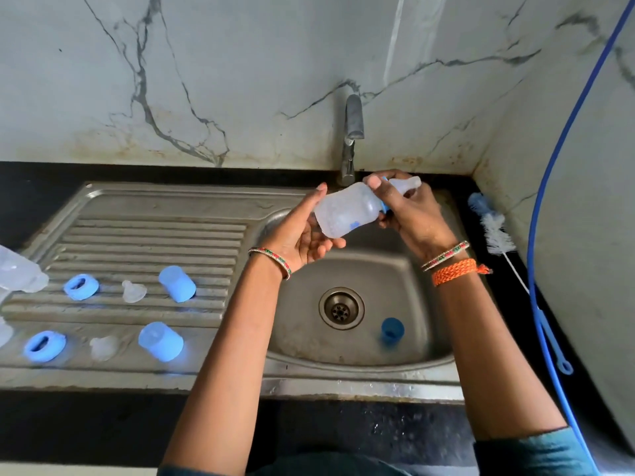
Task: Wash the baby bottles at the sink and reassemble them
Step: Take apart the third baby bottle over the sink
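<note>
The left hand [302,231] cradles the base of a cloudy baby bottle [347,211], fingers loosely curved under and around it, thumb up along its side. The right hand [409,207] grips the neck end, fingers curled round the blue ring [385,204] and the clear teat [407,184], which points away toward the tap [352,139]. The bottle lies tilted, held above the back of the sink [343,372], just below the tap's spout. Both wrists wear bangles; the right also has an orange braided thread [453,269].

In the basin a blue cap [392,329] sits right of the drain [341,308]. On the ribbed draining board [154,235] to the left lie two rows of parts: a blue ring, a clear teat and a blue cap in the far row [81,286] [133,291] [177,283], and the same three in the near row [44,345] [103,348] [160,341]. Another clear bottle [20,273] lies at the left edge, partly out of view. A bottle brush [493,228] rests on the dark counter right of the sink, beside a hanging blue tube [549,159]
</note>
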The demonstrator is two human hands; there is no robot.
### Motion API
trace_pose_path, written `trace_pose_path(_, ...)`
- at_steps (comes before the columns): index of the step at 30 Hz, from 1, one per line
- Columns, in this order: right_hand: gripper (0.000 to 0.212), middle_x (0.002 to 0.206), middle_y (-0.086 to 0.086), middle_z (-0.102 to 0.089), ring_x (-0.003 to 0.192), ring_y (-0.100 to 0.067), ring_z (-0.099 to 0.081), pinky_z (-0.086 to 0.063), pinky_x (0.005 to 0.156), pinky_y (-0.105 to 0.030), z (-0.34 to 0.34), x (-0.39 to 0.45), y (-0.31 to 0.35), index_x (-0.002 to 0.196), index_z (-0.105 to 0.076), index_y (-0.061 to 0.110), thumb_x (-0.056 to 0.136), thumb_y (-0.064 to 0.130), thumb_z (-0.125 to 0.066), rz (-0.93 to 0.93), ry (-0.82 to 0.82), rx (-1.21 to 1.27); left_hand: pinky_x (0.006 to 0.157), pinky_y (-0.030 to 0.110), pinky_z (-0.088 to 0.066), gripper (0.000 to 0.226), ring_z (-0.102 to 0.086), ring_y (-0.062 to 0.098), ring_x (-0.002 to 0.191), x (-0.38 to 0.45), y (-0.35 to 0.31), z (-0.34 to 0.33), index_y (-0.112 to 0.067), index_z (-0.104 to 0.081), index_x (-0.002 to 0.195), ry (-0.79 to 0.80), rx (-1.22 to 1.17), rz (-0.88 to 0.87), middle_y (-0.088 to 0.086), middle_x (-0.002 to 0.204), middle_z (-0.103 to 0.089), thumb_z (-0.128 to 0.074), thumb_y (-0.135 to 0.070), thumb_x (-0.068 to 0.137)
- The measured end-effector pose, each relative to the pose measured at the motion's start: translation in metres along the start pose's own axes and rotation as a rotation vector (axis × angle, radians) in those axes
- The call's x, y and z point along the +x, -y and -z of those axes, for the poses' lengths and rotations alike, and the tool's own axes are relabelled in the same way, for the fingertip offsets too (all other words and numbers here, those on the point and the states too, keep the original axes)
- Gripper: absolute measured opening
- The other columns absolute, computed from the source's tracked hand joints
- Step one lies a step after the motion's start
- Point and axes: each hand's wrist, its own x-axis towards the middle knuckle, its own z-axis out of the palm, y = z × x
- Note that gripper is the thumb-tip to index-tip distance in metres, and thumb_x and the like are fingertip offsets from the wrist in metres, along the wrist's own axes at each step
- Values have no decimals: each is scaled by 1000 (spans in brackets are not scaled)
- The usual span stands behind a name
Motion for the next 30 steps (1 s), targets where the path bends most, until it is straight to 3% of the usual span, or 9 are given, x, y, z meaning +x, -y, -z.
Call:
trace_pose_path(3,27,58,-9,-55,46,-16,-47,-38,41,-23,-3,0,-2,75,-64,9,83,35,-70,-22,-28,-59,35,14,-40,74,-54,13,38,6,8,-1,-11,-62,91,-15,75,114,9,56,-64,-21,-73,88)
trace_pose_path(5,40,48,-6,-56,37,-14,-47,-38,38,-22,-6,2,-5,69,-64,7,77,45,-71,-147,-190,-210,47,22,-50,81,-66,20,68,11,13,-5,-15,-57,113,-57,144,53,13,87,-70,-9,-76,86)
trace_pose_path(7,42,43,-2,-56,32,-12,-47,-38,37,-19,-10,2,-11,64,-62,9,73,49,-71,-311,-331,-276,66,29,-52,72,-60,17,97,14,20,-6,-25,-40,132,-134,459,-245,6,117,-59,-30,-76,81)
trace_pose_path(9,38,43,0,-54,32,-11,-46,-38,37,-19,-13,0,-16,64,-61,12,73,48,-71,-371,-328,-207,70,21,-45,62,-57,0,88,18,28,-1,-23,-48,123,-176,783,-602,-5,104,-59,-60,-62,77)
trace_pose_path(11,38,42,0,-53,33,-11,-45,-38,37,-19,-15,0,-18,65,-62,12,76,48,-70,-356,-238,-215,56,14,-39,45,-54,-5,65,21,30,3,-16,-61,97,-173,843,-704,-6,77,-63,-72,-52,74)
trace_pose_path(17,18,62,-1,-63,51,-12,-57,-49,47,-22,-6,2,-14,85,-62,8,86,25,-68,-143,139,32,52,29,-53,36,-64,19,59,14,24,13,-9,-62,93,205,-13,-166,9,70,-67,-55,-42,82)
trace_pose_path(23,23,82,-5,-72,75,-18,-70,-57,61,-24,2,1,-17,91,-70,12,76,28,-74,-219,350,-85,67,34,-56,43,-65,17,72,14,36,35,-13,-61,102,253,2,12,8,82,-68,-53,-46,76)
trace_pose_path(26,17,90,-8,-72,75,-14,-70,-58,66,-27,-2,3,-31,92,-70,14,79,21,-77,-178,379,-423,90,39,-48,31,-60,17,99,21,46,51,-20,-58,107,63,279,56,1,105,-64,-59,-42,85)
trace_pose_path(30,28,100,-8,-69,87,-21,-62,-48,78,-31,-41,-7,-83,98,-70,14,75,31,-77,-99,465,-969,69,28,-40,7,-49,14,76,31,60,74,-19,-53,96,-376,451,28,4,94,-54,-55,-25,94)
